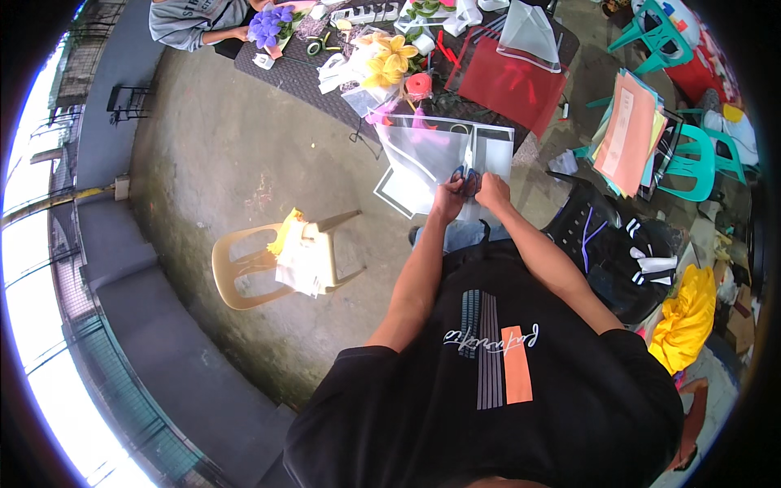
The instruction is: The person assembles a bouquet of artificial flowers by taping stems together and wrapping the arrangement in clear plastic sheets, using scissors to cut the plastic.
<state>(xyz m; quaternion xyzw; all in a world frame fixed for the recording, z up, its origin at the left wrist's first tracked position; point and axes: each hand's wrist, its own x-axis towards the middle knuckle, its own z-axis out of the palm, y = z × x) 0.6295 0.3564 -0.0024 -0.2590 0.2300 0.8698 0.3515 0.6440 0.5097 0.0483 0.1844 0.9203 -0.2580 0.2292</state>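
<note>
Scissors with dark blue handles are in front of me, blades pointing away toward the table. My left hand is closed at their handles. Right beside the handles, my right hand is closed like a fist; what its fingers hold is hidden. A translucent plastic sheet spreads under and beyond the scissors, its far part at the table edge. Beneath it are a white-bordered panel and another white-edged frame.
The dark table bears yellow fabric flowers, a coral roll and red sheeting. A co-worker's hand is by purple flowers. A beige chair stands left; a black chair and green chairs stand right.
</note>
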